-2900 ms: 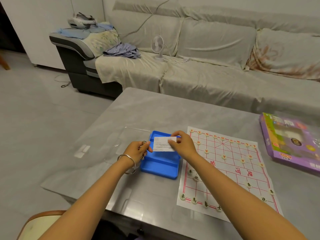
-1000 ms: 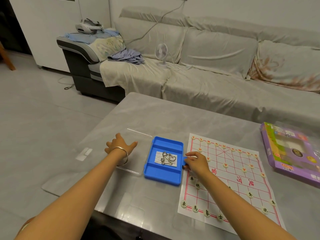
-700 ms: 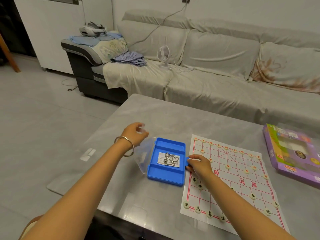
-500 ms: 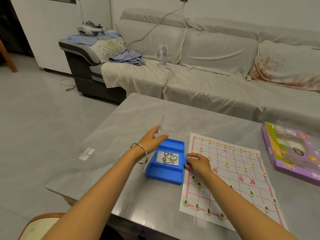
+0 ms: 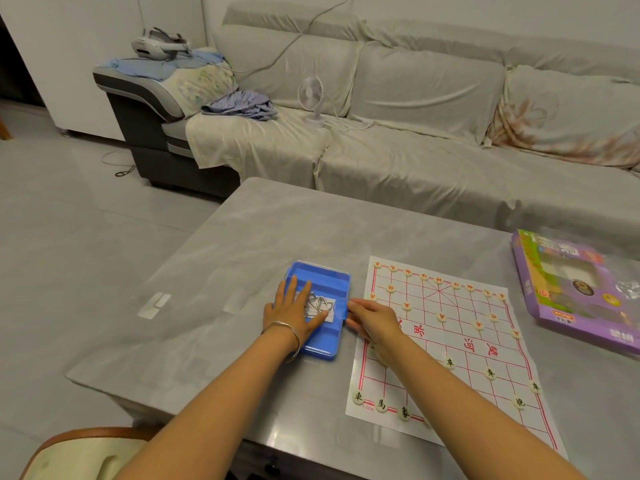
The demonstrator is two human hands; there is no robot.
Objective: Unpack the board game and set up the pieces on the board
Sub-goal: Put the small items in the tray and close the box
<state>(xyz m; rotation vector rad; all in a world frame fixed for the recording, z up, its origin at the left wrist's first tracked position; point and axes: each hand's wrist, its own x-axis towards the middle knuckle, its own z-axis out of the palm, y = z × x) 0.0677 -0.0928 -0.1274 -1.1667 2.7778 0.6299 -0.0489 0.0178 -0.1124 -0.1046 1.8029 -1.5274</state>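
While the left hand [image 5: 290, 315] presses flat, fingers straight, on the clear-lidded blue plastic tray [image 5: 323, 346], seemingly to shut it, the right hand [image 5: 373, 322] braces its edge (grip unclear) beside the piece-laden white paper board [image 5: 460, 336]

board [image 5: 460, 299]: flat paper, red grid | pieces [image 5: 441, 318]: cream discs on it

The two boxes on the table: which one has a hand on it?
The blue box, left of the board; the left hand lies flat on it. The purple box at right is untouched.
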